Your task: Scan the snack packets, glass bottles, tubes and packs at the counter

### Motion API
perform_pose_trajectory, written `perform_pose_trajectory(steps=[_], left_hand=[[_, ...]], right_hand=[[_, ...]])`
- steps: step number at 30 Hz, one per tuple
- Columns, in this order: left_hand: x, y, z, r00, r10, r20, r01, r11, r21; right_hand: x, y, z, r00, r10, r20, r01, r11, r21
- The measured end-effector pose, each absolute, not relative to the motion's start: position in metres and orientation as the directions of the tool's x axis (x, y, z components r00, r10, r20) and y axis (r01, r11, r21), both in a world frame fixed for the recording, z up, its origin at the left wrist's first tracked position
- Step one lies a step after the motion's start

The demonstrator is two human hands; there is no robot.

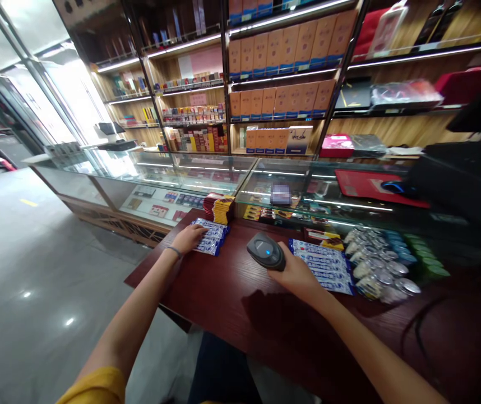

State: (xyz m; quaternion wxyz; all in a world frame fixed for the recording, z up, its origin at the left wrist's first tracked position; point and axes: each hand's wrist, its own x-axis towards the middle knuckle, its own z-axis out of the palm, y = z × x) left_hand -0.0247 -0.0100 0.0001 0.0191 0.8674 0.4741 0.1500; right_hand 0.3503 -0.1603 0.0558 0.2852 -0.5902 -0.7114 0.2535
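My right hand (295, 273) is wrapped round the handle of a dark grey barcode scanner (263, 251) with a small blue light on top. The scanner is held above the dark red wooden table (223, 286), its head pointing to the left. My left hand (189, 238) rests on the left end of a row of blue-and-white packets (212, 235), fingers stretched over them. Behind those packets stands a stack of red and yellow packs (218, 208). Beyond my right hand lies a second row of blue-and-white packets (324, 265).
Several lidded jars (377, 264) stand at the right, beside blue cans (399, 247) and green packs (425, 255). A glass display counter (190, 171) borders the table's far edge. A mouse (398, 188) lies on a red mat (360, 188). Shelves of boxes (282, 47) rise behind.
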Motion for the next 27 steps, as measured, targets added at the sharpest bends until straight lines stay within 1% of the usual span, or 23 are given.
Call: perform_pose_trajectory(steps=[3, 7, 10, 12, 14, 17, 21, 27], left_hand=[[-0.020, -0.012, 0.004, 0.496, 0.827, 0.266, 0.822, -0.546, 0.164], [0.004, -0.016, 0.014, 0.497, 0.795, 0.349, 0.799, -0.576, 0.175], [0.038, -0.022, 0.023, 0.482, 0.751, 0.451, 0.751, -0.619, 0.229], [0.064, -0.026, 0.028, 0.457, 0.729, 0.509, 0.711, -0.644, 0.282], [0.092, -0.029, 0.031, 0.445, 0.713, 0.542, 0.667, -0.668, 0.330], [0.135, -0.033, 0.031, 0.469, 0.687, 0.555, 0.590, -0.711, 0.383], [0.188, -0.042, 0.026, 0.511, 0.656, 0.556, 0.500, -0.753, 0.428], [0.250, -0.058, 0.015, 0.570, 0.626, 0.532, 0.404, -0.778, 0.481]], right_hand=[[0.356, -0.158, 0.058, -0.141, 0.985, 0.099, 0.679, 0.169, -0.714], [0.373, -0.151, 0.063, -0.105, 0.975, 0.194, 0.658, 0.215, -0.722], [0.392, -0.147, 0.073, -0.083, 0.966, 0.247, 0.609, 0.245, -0.755], [0.405, -0.147, 0.085, -0.082, 0.964, 0.251, 0.584, 0.251, -0.772], [0.419, -0.150, 0.098, -0.049, 0.968, 0.245, 0.592, 0.226, -0.774], [0.439, -0.157, 0.115, -0.018, 0.973, 0.229, 0.618, 0.191, -0.763], [0.464, -0.167, 0.131, 0.029, 0.990, 0.139, 0.624, 0.091, -0.776], [0.496, -0.185, 0.148, 0.050, 0.992, 0.120, 0.572, 0.070, -0.818]])
